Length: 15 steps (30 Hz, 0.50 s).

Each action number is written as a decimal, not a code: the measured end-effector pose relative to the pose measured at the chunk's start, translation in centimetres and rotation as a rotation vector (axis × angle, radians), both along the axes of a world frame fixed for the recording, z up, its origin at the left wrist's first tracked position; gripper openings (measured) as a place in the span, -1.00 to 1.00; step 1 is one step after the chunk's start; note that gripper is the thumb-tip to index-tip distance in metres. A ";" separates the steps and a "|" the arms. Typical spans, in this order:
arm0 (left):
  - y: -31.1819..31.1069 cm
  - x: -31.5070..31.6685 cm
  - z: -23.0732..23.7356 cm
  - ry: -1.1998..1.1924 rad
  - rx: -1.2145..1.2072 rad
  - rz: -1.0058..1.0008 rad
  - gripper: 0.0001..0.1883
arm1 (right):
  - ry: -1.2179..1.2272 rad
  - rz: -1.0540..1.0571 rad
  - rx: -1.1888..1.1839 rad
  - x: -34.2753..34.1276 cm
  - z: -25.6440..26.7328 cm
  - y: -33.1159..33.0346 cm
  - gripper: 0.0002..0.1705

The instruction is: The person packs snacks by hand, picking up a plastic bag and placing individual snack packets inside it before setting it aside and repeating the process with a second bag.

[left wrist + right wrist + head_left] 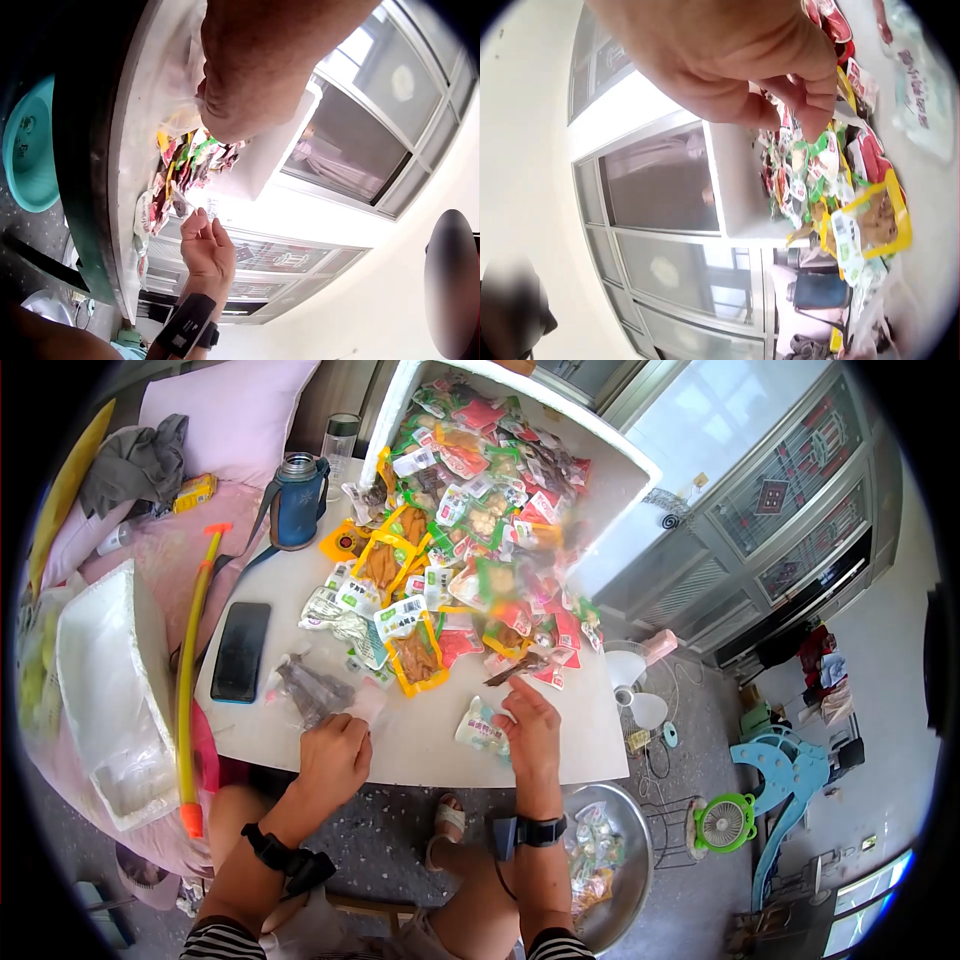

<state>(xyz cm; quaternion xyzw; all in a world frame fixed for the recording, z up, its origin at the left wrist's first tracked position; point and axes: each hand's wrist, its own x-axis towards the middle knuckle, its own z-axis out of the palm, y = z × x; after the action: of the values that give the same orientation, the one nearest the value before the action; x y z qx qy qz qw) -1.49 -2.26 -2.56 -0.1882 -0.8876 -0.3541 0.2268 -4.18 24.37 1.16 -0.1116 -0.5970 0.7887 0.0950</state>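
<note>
Packets (412, 652) on the table (440, 745) before you, more in the box (618, 475) behind them, phone (240, 652) to your left, bottle (297, 510) behind the phone, basin (638, 845) holding packets below at your right

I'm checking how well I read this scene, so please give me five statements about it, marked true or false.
1. The left hand grips a clear bag. True.
2. The phone lies inside the large foam box. False: the phone lies on the table.
3. The blue bottle stands upright on the table. True.
4. The metal basin holds nothing. False: packets lie in the metal basin.
5. The right hand is nearer the metal basin than the left hand. True.
</note>
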 end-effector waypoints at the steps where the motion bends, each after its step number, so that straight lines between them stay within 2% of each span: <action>1: 0.0 0.1 0.0 -0.004 -0.007 0.004 -0.91 | -0.021 0.029 0.000 1.4 -0.3 -2.4 -0.60; 4: 0.1 0.0 0.0 -0.005 -0.030 0.023 -0.88 | -0.070 0.160 0.037 4.0 -3.0 -6.9 -0.54; 5: 0.2 0.0 0.0 -0.006 -0.039 0.032 -0.86 | -0.071 0.177 0.055 4.7 -3.4 -8.0 -0.60; 8: 0.3 0.2 0.4 0.014 -0.060 0.042 -0.79 | -0.184 0.343 0.351 4.5 -3.2 -7.2 -0.71; 9: 0.3 0.3 0.5 0.025 -0.064 0.042 -0.76 | -0.055 0.261 0.432 4.2 -3.9 -6.6 -0.80; 11: 0.4 0.1 0.4 0.029 -0.065 0.040 -0.75 | 0.180 0.051 0.670 2.9 -4.8 -4.2 -0.87; 12: 0.4 0.1 0.3 0.030 -0.065 0.040 -0.74 | 0.234 -0.040 0.786 2.4 -4.5 -2.9 -0.84; 13: 0.5 0.2 0.4 0.036 -0.073 0.040 -0.75 | 0.223 -0.061 1.003 2.2 -3.5 -1.5 -0.76; 15: 0.5 0.2 0.5 0.046 -0.089 0.042 -0.76 | 0.223 0.025 1.235 2.3 -1.2 0.1 -0.44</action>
<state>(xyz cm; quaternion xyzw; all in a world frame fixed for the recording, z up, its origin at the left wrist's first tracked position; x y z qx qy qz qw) -1.27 -1.75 -2.01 -0.1878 -0.9007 -0.3048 0.2459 -1.86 24.49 -0.06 0.0538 -0.9303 0.3063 0.1946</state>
